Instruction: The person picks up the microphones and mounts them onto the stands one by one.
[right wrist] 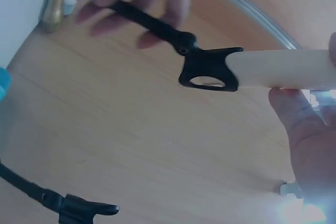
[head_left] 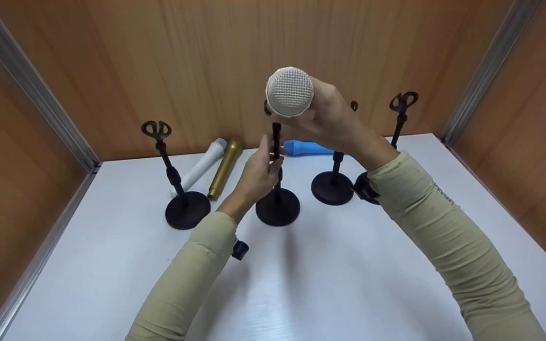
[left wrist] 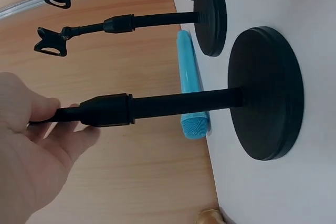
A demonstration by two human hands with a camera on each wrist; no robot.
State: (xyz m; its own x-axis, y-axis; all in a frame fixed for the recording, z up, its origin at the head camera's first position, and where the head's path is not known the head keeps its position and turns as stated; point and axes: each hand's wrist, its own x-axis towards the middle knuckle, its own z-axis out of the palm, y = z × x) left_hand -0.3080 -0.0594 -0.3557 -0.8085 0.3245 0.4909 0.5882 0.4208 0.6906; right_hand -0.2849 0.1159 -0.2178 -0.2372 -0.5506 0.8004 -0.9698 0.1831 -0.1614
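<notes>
In the head view my right hand [head_left: 334, 118] grips a pale microphone [head_left: 290, 92], its silver mesh head facing the camera. My left hand [head_left: 256, 176] pinches the thin upper rod of the middle black microphone stand [head_left: 277, 208] between thumb and fingers. The stand's round base rests on the table in the left wrist view. Seen from the right wrist, the stand's clip [right wrist: 210, 72] meets the lower end of the microphone's handle [right wrist: 283, 70]; how deep the handle sits in it I cannot tell.
Other black stands rise at the left [head_left: 187, 210] and right [head_left: 332, 188], another partly behind my right sleeve. White [head_left: 204, 163], gold [head_left: 225, 168] and blue [head_left: 307, 148] microphones lie near the wooden back wall [head_left: 206, 71]. A small black piece [head_left: 240, 250] shows beside my left wrist.
</notes>
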